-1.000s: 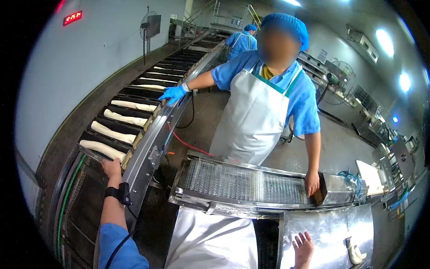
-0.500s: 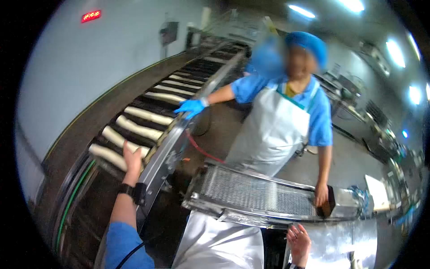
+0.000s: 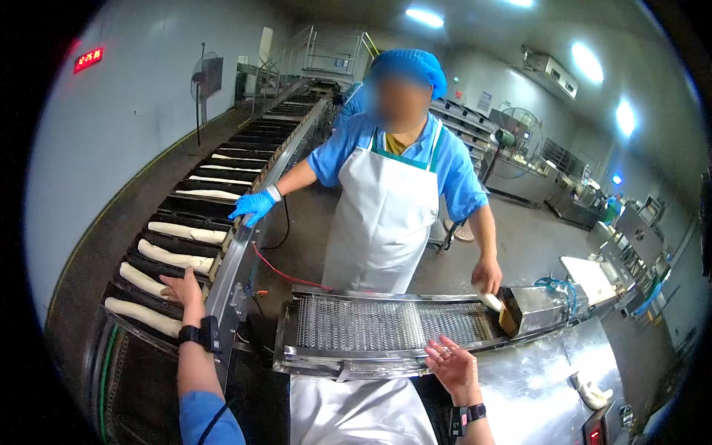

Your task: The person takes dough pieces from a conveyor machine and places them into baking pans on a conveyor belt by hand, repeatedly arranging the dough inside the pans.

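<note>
My left hand (image 3: 185,291) reaches over the pan conveyor at left, its fingers stretched out and touching the right end of a pale dough strip (image 3: 142,280). That strip lies lengthwise in a dark pan. A nearer dough strip (image 3: 142,317) lies in the closest pan, and another dough strip (image 3: 174,255) is just beyond. My right hand (image 3: 454,367) is open, palm up with nothing in it, by the near edge of the mesh belt (image 3: 371,322). Across the belt, a co-worker's bare hand (image 3: 487,274) is at a small dough piece (image 3: 492,302) by the metal chute's mouth.
The co-worker (image 3: 389,200) stands beyond the belt, a blue-gloved hand (image 3: 254,206) on the pan conveyor's metal rail (image 3: 241,248). A steel table (image 3: 526,371) at right carries a lump of dough (image 3: 591,391). The metal chute (image 3: 545,308) stands at the belt's right end.
My view has tilted up and turned right. My left hand stays at the dough in the pans; my right hand has come up to the belt's edge. Dough now shows under the co-worker's bare hand.
</note>
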`<move>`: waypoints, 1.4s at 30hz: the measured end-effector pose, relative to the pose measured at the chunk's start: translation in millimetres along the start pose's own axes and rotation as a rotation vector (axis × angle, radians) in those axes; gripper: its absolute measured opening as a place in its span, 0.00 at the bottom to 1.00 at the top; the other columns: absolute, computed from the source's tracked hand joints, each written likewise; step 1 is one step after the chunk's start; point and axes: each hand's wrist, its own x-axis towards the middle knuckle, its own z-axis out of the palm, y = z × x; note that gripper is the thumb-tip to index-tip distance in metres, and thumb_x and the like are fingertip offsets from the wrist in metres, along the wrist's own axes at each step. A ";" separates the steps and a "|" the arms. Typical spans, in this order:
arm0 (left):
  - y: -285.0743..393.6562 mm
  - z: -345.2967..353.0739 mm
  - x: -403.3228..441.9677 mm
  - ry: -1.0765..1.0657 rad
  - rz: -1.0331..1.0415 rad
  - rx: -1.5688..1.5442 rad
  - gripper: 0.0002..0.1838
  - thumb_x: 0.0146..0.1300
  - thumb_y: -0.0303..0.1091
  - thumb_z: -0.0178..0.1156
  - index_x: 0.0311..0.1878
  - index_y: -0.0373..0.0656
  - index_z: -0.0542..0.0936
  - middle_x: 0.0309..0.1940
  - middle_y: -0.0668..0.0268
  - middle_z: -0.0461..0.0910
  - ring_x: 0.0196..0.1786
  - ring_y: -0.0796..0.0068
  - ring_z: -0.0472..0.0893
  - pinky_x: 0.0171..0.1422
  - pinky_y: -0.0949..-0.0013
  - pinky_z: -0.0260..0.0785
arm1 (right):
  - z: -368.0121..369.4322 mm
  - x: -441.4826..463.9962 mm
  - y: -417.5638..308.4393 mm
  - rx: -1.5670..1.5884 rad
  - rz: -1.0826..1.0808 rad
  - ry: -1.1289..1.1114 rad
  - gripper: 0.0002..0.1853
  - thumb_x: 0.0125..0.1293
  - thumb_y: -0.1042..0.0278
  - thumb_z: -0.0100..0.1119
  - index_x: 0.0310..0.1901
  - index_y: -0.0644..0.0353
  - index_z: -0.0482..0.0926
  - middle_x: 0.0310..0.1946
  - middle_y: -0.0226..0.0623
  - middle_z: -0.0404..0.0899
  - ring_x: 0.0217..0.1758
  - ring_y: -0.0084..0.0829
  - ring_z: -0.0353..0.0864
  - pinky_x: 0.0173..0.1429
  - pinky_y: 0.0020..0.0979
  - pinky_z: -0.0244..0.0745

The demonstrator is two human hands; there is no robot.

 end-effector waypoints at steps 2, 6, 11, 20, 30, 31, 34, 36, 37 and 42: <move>-2.6 0.4 6.1 -0.034 -0.030 -0.074 0.55 0.59 0.47 0.62 0.74 0.34 0.35 0.71 0.28 0.32 0.74 0.32 0.42 0.76 0.43 0.45 | 1.5 4.1 5.4 0.017 0.070 -0.035 0.22 0.60 0.66 0.55 0.56 0.65 0.73 0.52 0.51 0.78 0.58 0.50 0.76 0.62 0.47 0.73; -34.9 23.5 22.6 -0.009 0.010 -0.024 0.54 0.61 0.42 0.61 0.72 0.26 0.32 0.70 0.27 0.37 0.74 0.35 0.47 0.75 0.45 0.50 | 18.0 6.5 -3.8 0.097 0.034 -0.087 0.23 0.59 0.64 0.57 0.55 0.65 0.75 0.54 0.53 0.76 0.61 0.48 0.73 0.65 0.44 0.69; -42.3 23.0 -23.2 0.028 -0.065 0.117 0.51 0.65 0.45 0.58 0.71 0.24 0.35 0.69 0.30 0.48 0.69 0.40 0.60 0.71 0.49 0.59 | -26.4 24.2 -13.6 0.114 0.004 -0.150 0.31 0.55 0.61 0.59 0.60 0.66 0.69 0.62 0.53 0.65 0.64 0.45 0.65 0.67 0.44 0.63; -42.1 -34.7 -13.2 -0.003 -0.232 -0.042 0.50 0.64 0.46 0.62 0.75 0.38 0.37 0.66 0.35 0.54 0.65 0.40 0.66 0.66 0.45 0.66 | -39.3 16.7 15.7 0.208 0.046 -0.014 0.25 0.56 0.62 0.58 0.54 0.64 0.75 0.56 0.50 0.72 0.61 0.43 0.70 0.64 0.43 0.66; -70.5 -95.9 -42.0 0.204 0.288 0.253 0.38 0.64 0.43 0.60 0.71 0.34 0.56 0.69 0.42 0.57 0.73 0.47 0.55 0.77 0.50 0.44 | -53.0 8.3 23.2 0.289 0.062 -0.002 0.23 0.56 0.65 0.58 0.53 0.66 0.74 0.56 0.49 0.72 0.59 0.43 0.72 0.64 0.43 0.68; -69.5 -102.4 -47.9 0.226 0.354 0.324 0.35 0.65 0.41 0.60 0.70 0.36 0.59 0.68 0.45 0.59 0.72 0.49 0.56 0.76 0.51 0.47 | -54.2 7.1 23.3 0.300 0.058 0.014 0.23 0.56 0.64 0.58 0.53 0.66 0.74 0.54 0.50 0.73 0.58 0.43 0.73 0.62 0.43 0.69; -65.5 -121.9 -64.1 0.164 0.306 0.318 0.34 0.65 0.42 0.60 0.69 0.38 0.62 0.67 0.49 0.63 0.71 0.51 0.58 0.75 0.51 0.49 | -69.8 2.8 21.0 0.328 0.058 0.001 0.22 0.57 0.65 0.58 0.52 0.67 0.77 0.55 0.50 0.76 0.57 0.44 0.76 0.60 0.45 0.73; -67.7 -134.6 -67.6 0.120 0.257 0.358 0.32 0.65 0.42 0.60 0.68 0.37 0.64 0.66 0.50 0.64 0.71 0.51 0.60 0.74 0.51 0.50 | -83.7 2.1 19.7 0.355 0.026 0.023 0.21 0.59 0.64 0.56 0.52 0.68 0.77 0.54 0.51 0.77 0.58 0.44 0.76 0.61 0.45 0.73; -76.0 -138.2 -63.0 0.160 0.313 0.373 0.32 0.65 0.43 0.60 0.67 0.37 0.65 0.65 0.50 0.66 0.69 0.50 0.61 0.74 0.51 0.51 | -88.6 1.1 18.1 0.365 0.015 0.016 0.21 0.60 0.64 0.55 0.52 0.68 0.77 0.55 0.51 0.77 0.58 0.44 0.76 0.61 0.44 0.73; -90.7 -166.1 -73.8 0.159 0.251 0.300 0.31 0.66 0.44 0.58 0.67 0.37 0.66 0.66 0.48 0.65 0.69 0.49 0.63 0.73 0.53 0.54 | -111.2 -4.0 11.4 0.370 -0.016 -0.048 0.23 0.63 0.64 0.53 0.57 0.67 0.73 0.57 0.49 0.76 0.59 0.42 0.75 0.61 0.44 0.73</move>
